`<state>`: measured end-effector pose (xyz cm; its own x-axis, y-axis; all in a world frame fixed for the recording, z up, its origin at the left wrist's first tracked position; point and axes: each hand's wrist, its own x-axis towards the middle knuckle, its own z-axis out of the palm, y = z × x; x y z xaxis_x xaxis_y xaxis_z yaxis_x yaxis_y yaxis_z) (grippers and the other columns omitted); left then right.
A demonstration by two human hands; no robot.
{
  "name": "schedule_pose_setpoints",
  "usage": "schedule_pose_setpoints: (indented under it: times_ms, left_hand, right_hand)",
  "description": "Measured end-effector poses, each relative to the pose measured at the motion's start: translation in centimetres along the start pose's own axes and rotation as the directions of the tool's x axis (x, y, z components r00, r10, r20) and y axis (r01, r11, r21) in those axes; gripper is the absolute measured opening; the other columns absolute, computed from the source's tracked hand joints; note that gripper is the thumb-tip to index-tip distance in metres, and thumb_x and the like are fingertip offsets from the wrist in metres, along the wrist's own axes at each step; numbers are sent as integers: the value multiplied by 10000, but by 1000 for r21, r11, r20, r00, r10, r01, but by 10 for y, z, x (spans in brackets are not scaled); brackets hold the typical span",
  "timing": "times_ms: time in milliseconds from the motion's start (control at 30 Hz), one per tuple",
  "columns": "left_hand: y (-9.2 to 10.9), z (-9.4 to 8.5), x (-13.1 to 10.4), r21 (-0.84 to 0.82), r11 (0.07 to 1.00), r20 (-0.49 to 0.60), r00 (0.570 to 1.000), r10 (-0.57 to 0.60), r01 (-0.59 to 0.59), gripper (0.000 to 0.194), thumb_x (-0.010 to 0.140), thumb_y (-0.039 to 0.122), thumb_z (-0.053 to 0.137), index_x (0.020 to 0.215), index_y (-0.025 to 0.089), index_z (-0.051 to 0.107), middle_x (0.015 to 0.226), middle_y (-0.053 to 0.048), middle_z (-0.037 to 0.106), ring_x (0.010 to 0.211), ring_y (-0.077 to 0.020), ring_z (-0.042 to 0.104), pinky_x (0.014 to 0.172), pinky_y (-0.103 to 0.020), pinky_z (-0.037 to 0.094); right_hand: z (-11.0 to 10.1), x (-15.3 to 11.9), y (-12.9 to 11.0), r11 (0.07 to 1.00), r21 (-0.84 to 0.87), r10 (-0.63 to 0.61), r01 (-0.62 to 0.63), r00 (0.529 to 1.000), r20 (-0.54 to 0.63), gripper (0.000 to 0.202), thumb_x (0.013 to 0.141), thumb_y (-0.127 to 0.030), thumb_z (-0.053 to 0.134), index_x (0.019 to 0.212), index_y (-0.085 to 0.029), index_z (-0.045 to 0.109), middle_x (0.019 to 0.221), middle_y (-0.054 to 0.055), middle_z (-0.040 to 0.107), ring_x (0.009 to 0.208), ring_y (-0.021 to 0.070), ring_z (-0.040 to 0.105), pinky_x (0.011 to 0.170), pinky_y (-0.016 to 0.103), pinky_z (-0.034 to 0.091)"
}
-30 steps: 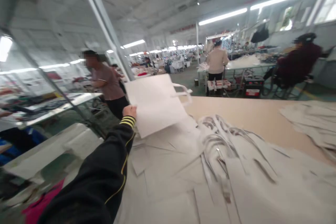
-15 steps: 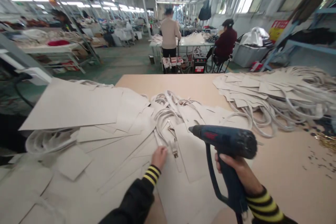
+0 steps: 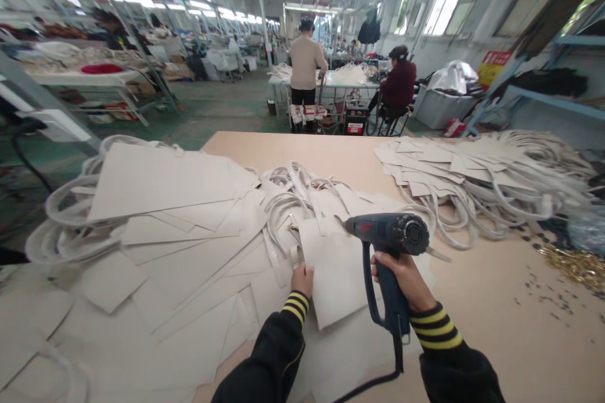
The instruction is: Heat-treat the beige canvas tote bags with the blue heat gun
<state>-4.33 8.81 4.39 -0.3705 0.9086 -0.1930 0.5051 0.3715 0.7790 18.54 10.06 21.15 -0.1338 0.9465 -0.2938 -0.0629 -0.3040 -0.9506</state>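
Observation:
My right hand [image 3: 401,277] is wrapped round the handle of a dark blue heat gun [image 3: 390,232], whose nozzle points left over the pile. A black cord runs down from its grip. My left hand [image 3: 302,280] is closed at the left edge of a cream panel [image 3: 338,283] that has straps at its top; its fingertips are partly hidden. Curled cream straps [image 3: 288,208] with a little metal hardware lie just beyond that hand. Flat cream pieces [image 3: 189,271] spread in overlapping layers to the left.
More cream panels with looped straps [image 3: 454,170] are heaped at the right. Gold-coloured metal parts [image 3: 574,267] and small dark bits [image 3: 543,293] lie on the tan table [image 3: 491,340]. Two people [image 3: 305,63] are at a farther table. A metal post [image 3: 47,101] stands at left.
My left hand has moved slightly right to the panel's edge, and the buckle near it is now covered. The heat gun has shifted a little left and up in my right hand.

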Motion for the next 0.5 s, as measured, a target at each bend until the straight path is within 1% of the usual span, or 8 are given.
schedule_pose_setpoints:
  times_ms: [67, 133, 233, 300, 367, 433, 500]
  left_hand:
    - [-14, -12, -8, -47, 999, -5, 1000, 12, -12, 201, 717, 323, 400, 703, 151, 503, 725, -87, 602, 722, -201, 555, 732, -326, 436]
    - [-31, -26, -20, -64, 998, -15, 1000, -22, 21, 236, 691, 374, 399, 694, 159, 496, 706, -67, 593, 710, -195, 543, 724, -322, 429]
    - [-50, -42, -35, -3, 997, -73, 994, -80, 80, 246, 653, 415, 397, 626, 179, 457, 610, -27, 539, 644, -176, 504, 673, -304, 413]
    - [-55, -47, -42, 50, 994, -113, 989, -95, 102, 250, 642, 434, 391, 577, 193, 407, 546, -4, 477, 593, -159, 463, 630, -289, 395]
    - [-54, -49, -46, 67, 993, -121, 989, -89, 98, 261, 643, 446, 379, 559, 199, 384, 527, 2, 446, 571, -151, 441, 605, -280, 383]
    - [-51, -50, -48, 60, 994, -113, 990, -82, 89, 269, 645, 451, 370, 572, 195, 406, 544, -8, 466, 583, -155, 456, 610, -279, 388]
    - [-47, -50, -48, 50, 994, -107, 990, -88, 94, 278, 642, 447, 371, 609, 183, 451, 587, -27, 513, 618, -166, 487, 632, -282, 400]
  right_hand:
    - [-18, -14, 3, 1000, 13, 13, -13, 1000, -19, 306, 722, -400, 663, 777, -109, 586, 682, 70, 602, 581, 164, 558, 542, 276, 477]
    - [-33, -30, 6, 998, 18, 62, -62, 998, 4, 313, 730, -399, 661, 829, -113, 582, 722, 75, 606, 595, 166, 558, 553, 283, 477]
    - [-45, -49, 10, 995, 8, 99, -99, 995, 20, 320, 733, -400, 658, 856, -116, 574, 746, 77, 607, 599, 175, 554, 558, 303, 478]
    - [-47, -57, 11, 995, 17, 95, -95, 995, 21, 321, 741, -404, 646, 864, -117, 572, 748, 75, 608, 605, 178, 552, 568, 310, 478]
    - [-42, -61, 11, 994, 17, 103, -105, 991, 83, 315, 756, -400, 629, 888, -118, 574, 751, 73, 611, 621, 179, 556, 585, 313, 477]
    - [-34, -62, 10, 993, -15, 115, -114, 978, 175, 295, 766, -391, 610, 870, -116, 583, 726, 69, 613, 625, 177, 559, 596, 312, 474]
    - [-23, -59, 9, 993, -69, 112, -100, 973, 203, 278, 753, -385, 608, 798, -111, 587, 655, 61, 605, 587, 171, 555, 572, 303, 467]
